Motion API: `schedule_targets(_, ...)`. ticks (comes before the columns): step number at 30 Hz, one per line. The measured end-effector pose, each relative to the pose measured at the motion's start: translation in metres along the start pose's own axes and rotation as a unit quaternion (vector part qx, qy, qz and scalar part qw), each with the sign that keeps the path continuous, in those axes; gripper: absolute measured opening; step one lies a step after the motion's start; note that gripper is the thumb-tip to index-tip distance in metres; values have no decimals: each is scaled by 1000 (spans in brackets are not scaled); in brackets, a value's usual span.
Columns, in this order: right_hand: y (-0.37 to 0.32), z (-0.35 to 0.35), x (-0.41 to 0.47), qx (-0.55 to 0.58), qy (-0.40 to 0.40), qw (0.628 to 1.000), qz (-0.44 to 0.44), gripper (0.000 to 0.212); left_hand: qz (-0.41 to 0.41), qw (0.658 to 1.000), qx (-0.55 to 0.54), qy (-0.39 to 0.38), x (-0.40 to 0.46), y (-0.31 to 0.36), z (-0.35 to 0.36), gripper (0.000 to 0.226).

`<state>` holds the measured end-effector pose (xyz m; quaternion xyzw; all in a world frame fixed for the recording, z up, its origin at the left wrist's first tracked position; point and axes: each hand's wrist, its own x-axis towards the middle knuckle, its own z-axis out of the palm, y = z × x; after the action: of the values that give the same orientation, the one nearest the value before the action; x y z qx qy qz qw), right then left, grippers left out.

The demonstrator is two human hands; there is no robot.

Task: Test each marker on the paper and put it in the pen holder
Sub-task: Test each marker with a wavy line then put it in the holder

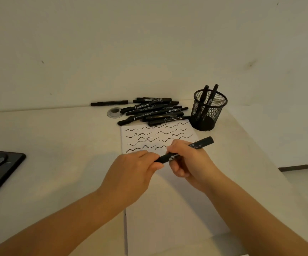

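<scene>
Left hand [132, 174] pinches near end of marker [184, 150], probably its cap; right hand [188, 161] wraps barrel. Marker held over paper [168, 209], long axis running low-left to high-right, far end aimed toward pen holder [207, 109] (right hand nearer). Left to right: one phone [0, 169], one stray marker [108, 103], pile [153, 111] of roughly ten, two markers in holder.

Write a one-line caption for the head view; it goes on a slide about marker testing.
Both hands, left hand and right hand, grip a black marker over the scribbled paper, near the mesh pen holder.
</scene>
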<state>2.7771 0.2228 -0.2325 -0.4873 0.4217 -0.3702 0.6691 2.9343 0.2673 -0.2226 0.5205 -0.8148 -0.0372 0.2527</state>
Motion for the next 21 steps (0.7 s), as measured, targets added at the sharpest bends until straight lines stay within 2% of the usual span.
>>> schedule_targets(3,-7,-8,1,43,41,998,-34,43,-73,989,-118,-55,-5,-2,4,28)
schedule_targets(5,-21,-35,2,159,118,978,-59,44,-169,964,-201,-50,-10,-22,-4,31)
schedule_targets(6,-29,-51,3,180,152,968,-87,41,-218,946,-234,-47,-13,-32,-9,35)
schedule_targets(7,-36,-60,5,149,166,968,-113,38,-242,934,-257,-51,-13,-41,-14,36)
schedule_targets(9,-36,-60,12,-25,156,981,-116,31,-230,930,-276,-72,-10,-45,-14,33)
schedule_targets(11,-27,-43,23,-163,138,971,-105,17,-195,941,-266,-70,-5,-38,-8,29)
schedule_targets(12,-23,-36,29,-182,129,970,-96,11,-177,952,-239,-63,-3,-34,-4,24)
schedule_targets(14,-9,-28,34,-173,121,974,-78,6,-142,982,-113,-57,-5,-34,9,16)
schedule_targets(16,5,-26,36,-177,132,971,-89,8,-117,993,9,-33,-9,-39,18,25)
schedule_targets(17,11,-25,36,-184,144,967,-97,11,-112,993,15,-24,-10,-42,21,28)
schedule_targets(21,19,-26,40,-196,179,958,-106,13,-132,987,-85,-36,-10,-50,22,20)
